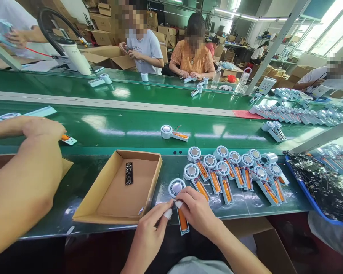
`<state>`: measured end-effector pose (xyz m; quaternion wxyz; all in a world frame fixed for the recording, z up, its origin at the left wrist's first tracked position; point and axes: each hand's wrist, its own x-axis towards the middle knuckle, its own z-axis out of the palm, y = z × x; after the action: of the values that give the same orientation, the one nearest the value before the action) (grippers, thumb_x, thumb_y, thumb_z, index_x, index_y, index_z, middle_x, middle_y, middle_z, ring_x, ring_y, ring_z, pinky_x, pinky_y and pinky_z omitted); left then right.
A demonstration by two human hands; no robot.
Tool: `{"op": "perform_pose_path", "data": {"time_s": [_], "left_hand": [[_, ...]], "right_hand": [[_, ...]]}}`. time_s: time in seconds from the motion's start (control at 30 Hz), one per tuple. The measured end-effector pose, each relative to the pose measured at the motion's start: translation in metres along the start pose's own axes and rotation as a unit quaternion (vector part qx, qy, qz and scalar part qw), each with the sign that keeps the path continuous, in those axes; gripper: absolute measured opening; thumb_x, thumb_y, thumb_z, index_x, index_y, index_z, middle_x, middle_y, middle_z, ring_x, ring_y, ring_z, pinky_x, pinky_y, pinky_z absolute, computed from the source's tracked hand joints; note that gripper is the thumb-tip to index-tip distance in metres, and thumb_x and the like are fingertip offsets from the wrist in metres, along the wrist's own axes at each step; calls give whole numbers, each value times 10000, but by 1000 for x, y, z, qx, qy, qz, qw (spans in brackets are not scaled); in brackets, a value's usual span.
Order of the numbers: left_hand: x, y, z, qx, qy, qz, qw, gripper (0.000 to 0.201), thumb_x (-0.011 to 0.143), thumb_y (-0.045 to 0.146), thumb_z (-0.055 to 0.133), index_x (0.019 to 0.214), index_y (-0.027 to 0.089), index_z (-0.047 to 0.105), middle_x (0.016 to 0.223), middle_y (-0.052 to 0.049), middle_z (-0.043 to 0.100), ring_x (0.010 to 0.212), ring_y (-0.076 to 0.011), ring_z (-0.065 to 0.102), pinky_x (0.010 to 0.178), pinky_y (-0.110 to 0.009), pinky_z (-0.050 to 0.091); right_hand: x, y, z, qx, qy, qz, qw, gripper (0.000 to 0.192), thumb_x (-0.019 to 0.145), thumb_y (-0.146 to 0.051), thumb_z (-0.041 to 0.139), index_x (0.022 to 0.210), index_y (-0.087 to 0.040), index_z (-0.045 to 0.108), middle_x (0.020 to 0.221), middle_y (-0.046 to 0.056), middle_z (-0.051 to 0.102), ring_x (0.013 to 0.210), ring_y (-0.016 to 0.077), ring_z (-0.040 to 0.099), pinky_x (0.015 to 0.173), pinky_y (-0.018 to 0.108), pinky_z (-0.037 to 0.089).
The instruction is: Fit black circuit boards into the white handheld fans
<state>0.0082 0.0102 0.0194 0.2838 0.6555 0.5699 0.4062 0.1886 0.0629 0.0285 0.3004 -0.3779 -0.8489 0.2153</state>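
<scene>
An open light-blue handheld fan housing (176, 187) lies at the table's front edge, its round head away from me. An orange battery (183, 220) sits in its handle, which points towards me. At the neck of this housing my left hand (156, 222) and my right hand (196, 209) meet, both with fingers closed in a pinch. White covers show on some fingertips. Whatever is between the fingers is too small and hidden to make out. Behind my right hand stand several similar fan housings (223, 169) with orange batteries and thin wires.
A cardboard tray (114, 219) holding a dark circuit board (129, 173) is left of my hands. A blue bin (317, 207) of circuit boards stands right. A co-worker's arm (25, 182) reaches in at left. One fan housing (167, 131) lies on the green conveyor belt (125, 131).
</scene>
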Motion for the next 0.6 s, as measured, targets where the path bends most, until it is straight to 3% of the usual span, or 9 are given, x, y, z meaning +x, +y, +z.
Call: {"op": "perform_pose_path", "data": {"time_s": [0.1, 0.23, 0.33, 0.47, 0.6], "left_hand": [[3, 0, -5, -12, -20, -4, 1000, 298, 953, 270, 527, 1106, 240, 780, 1117, -79, 798, 978, -223, 771, 866, -298, 621], [2, -1, -5, -20, -11, -3, 1000, 289, 937, 282, 532, 1061, 238, 789, 1081, -73, 807, 973, -224, 773, 873, -298, 617], [0, -2, -4, -29, -20, -44, 998, 278, 921, 318, 550, 1077, 245, 768, 1067, -60, 813, 973, -225, 777, 839, -281, 623], [-4, 0, -4, -25, -10, -109, 994, 342, 922, 356, 522, 1193, 238, 694, 1035, -60, 818, 922, -221, 790, 774, -276, 636], [-9, -4, 1, -3, -26, -111, 993, 379, 930, 338, 482, 1253, 253, 660, 1066, -52, 809, 756, -186, 794, 721, -268, 638]], "right_hand": [[3, 7, -5, 80, -43, -3, 996, 249, 971, -94, 503, 1114, -196, 680, 1048, 81, 676, 964, 188, 646, 849, 294, 540], [7, 7, -6, 97, -44, 11, 994, 230, 942, -81, 542, 1030, -199, 718, 999, 74, 703, 938, 196, 656, 836, 312, 538], [7, 3, -14, 140, -48, 56, 987, 203, 923, -88, 581, 1034, -198, 710, 998, 63, 706, 930, 186, 657, 829, 300, 532], [-3, 2, -34, 171, -53, 127, 976, 283, 930, -111, 564, 1176, -216, 656, 1013, 52, 700, 888, 172, 648, 788, 285, 524], [-18, 2, -36, 133, -102, 179, 969, 418, 867, -71, 568, 1245, -243, 618, 959, 15, 709, 754, 147, 636, 687, 250, 501]]}}
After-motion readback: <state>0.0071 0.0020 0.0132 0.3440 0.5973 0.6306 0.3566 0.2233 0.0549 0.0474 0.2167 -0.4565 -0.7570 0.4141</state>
